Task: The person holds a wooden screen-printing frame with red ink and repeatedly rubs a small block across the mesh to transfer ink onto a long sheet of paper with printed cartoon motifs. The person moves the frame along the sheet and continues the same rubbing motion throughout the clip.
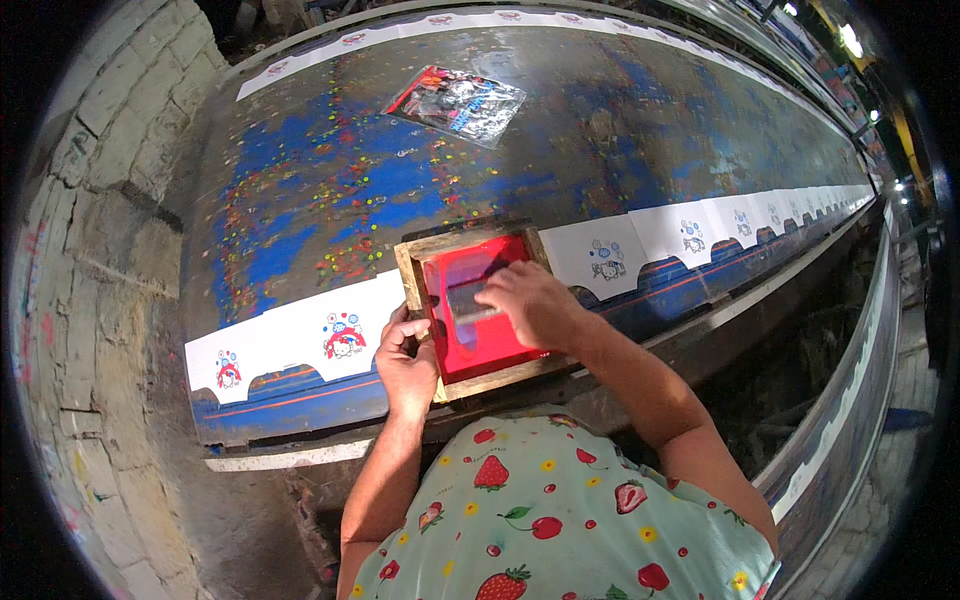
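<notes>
Head view shows us a wooden screen frame (pixel 478 312) with red mesh at frame centre, lying on white printed pieces (pixel 330 335). Our left hand (pixel 407 360) grips its lower-left edge; our right hand (pixel 535 305) closes around a squeegee (pixel 470 315) inside it.

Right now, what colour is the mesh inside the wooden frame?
Red, with a pale wooden frame around the mesh; the head view shows it.
</notes>
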Motion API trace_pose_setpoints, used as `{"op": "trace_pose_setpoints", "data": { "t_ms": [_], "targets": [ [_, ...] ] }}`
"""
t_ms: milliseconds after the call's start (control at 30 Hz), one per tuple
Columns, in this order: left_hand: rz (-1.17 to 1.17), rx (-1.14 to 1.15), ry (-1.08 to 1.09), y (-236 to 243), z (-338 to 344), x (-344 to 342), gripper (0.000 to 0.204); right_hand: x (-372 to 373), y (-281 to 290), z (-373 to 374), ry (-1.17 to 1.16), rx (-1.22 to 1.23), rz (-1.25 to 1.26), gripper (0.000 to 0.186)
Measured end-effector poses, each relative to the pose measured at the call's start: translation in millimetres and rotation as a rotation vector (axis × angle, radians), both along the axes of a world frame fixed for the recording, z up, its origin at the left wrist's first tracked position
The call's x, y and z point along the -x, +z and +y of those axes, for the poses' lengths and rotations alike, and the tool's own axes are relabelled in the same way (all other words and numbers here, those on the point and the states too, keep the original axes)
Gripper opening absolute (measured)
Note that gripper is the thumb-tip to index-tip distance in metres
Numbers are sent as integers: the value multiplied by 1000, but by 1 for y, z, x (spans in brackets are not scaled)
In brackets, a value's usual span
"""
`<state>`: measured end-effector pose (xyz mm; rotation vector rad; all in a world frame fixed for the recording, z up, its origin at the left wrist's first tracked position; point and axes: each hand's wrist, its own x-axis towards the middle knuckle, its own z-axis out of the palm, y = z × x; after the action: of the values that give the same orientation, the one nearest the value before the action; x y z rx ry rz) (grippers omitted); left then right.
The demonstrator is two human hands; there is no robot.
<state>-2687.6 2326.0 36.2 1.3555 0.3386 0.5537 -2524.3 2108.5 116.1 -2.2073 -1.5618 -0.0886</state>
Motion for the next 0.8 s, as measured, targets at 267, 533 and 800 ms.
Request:
{"op": "trace_pose_setpoints", "data": {
  "t_ms": [267,533,800],
  "targets": [
    [83,-138,68,-3,-6,7,36,76,1,-36,-5,-13,81,39],
    [197,-467,128,9,-14,9,47,85,6,-64,28,-159,239,43],
    [134,-422,149,28,-57,-10,40,62,-11,-139,-391,-482,485,40]
  ]
}}
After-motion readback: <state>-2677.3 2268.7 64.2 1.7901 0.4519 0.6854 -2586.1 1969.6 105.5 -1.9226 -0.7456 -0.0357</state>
